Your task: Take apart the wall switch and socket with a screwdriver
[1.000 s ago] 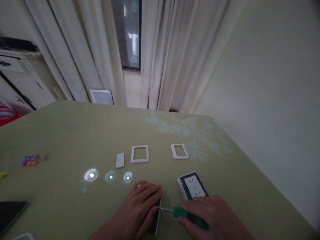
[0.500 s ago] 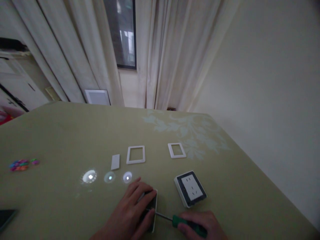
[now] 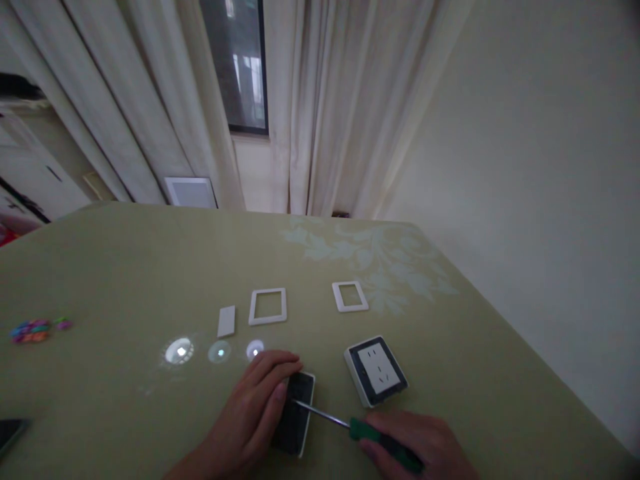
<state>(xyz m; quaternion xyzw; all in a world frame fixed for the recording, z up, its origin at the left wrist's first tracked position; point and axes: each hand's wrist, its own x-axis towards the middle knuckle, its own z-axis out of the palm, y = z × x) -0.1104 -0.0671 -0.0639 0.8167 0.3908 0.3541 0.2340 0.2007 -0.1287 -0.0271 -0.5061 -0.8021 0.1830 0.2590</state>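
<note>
My left hand lies flat on the left half of a dark wall-switch module on the green table, holding it down. My right hand grips a green-handled screwdriver whose metal shaft points left, with its tip on the module's top face. A wall socket with a white face and dark frame lies just right of the module.
Two white square frames and a small white cover plate lie further back. Three bright light spots shine on the tabletop. Small colourful pieces sit at far left. A dark flat object is at the left edge. Curtains and a wall stand behind.
My left hand slid off to the left, uncovering more of the module. The screwdriver tip moved from the module's edge up onto its face. The view shifted slightly.
</note>
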